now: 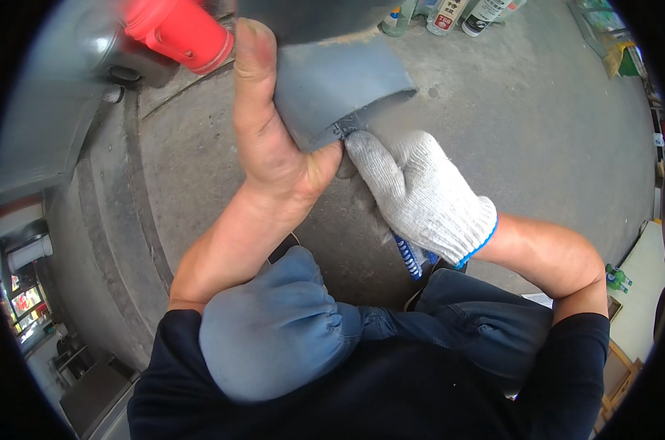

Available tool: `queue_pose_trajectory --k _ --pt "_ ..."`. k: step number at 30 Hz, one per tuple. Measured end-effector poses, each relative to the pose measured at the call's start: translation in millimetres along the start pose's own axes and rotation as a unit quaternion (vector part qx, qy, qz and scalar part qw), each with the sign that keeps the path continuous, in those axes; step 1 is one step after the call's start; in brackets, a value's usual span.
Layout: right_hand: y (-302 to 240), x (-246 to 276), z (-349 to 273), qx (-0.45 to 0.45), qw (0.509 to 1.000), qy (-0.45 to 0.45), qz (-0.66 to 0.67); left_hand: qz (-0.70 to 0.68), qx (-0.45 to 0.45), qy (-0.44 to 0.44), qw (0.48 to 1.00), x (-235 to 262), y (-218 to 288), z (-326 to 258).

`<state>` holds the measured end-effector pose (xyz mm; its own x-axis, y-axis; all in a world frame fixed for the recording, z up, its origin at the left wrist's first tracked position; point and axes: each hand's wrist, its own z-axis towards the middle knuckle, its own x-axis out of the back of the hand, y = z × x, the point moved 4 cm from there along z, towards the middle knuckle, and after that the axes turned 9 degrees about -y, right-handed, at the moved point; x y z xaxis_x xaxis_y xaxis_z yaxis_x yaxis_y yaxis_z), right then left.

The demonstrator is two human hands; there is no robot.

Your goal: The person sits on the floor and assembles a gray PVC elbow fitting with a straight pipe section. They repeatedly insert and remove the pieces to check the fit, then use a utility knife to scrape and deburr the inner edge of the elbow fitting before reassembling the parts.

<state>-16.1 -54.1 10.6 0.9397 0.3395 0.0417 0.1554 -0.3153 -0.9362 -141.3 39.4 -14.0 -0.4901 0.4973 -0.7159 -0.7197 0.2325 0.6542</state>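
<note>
The bare left hand (281, 158) gripped the grey pipe (340, 77) above the floor (508, 117), its joint (340, 39) to a darker section (310, 18) apparently made; the gloved right hand (424, 191) pinched the rim (382, 97), where work looked unfinished.

**Dark Top, Blue Denim, Knitted White**

The person wears a black or very dark navy top (391, 389) with short sleeves (177, 337) ending near the elbows; a tiny pale speck sits on its front. The blue jeans (273, 345) look faded over the left knee, with gathered creases beside it. The left hand (281, 158) is bare. The right hand (429, 192) has a ribbed, off-white knit glove (blue edging (477, 246) trims its cuff).
</note>
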Motion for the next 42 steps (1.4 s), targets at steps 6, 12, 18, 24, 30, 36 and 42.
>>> queue_pose_trajectory --k 6,12,18,24,30,36,42 --pt "-8 7 1 -0.076 0.985 -0.112 0.107 -0.027 0.022 -0.015 0.999 5 -7 0" --pt "-3 25 -3 -0.101 0.953 -0.109 0.266 -0.119 0.003 -0.019 0.993 6 -2 4" --pt "-1 35 2 0.022 0.993 0.023 -0.116 -0.030 0.001 0.017 0.999 11 7 2" --pt "9 28 7 0.132 0.947 0.083 -0.279 0.068 -0.008 0.083 0.994 -1 7 -3" --pt "15 14 5 0.098 0.966 0.082 -0.226 -0.012 -0.055 0.039 0.998 -18 6 -4" --pt "7 6 1 0.024 0.997 0.042 -0.064 -0.007 -0.049 -0.065 0.997 -14 2 -5" --pt "-5 -3 -2 -0.036 0.999 -0.009 0.034 -0.105 0.014 -0.074 0.992 -33 14 -4"
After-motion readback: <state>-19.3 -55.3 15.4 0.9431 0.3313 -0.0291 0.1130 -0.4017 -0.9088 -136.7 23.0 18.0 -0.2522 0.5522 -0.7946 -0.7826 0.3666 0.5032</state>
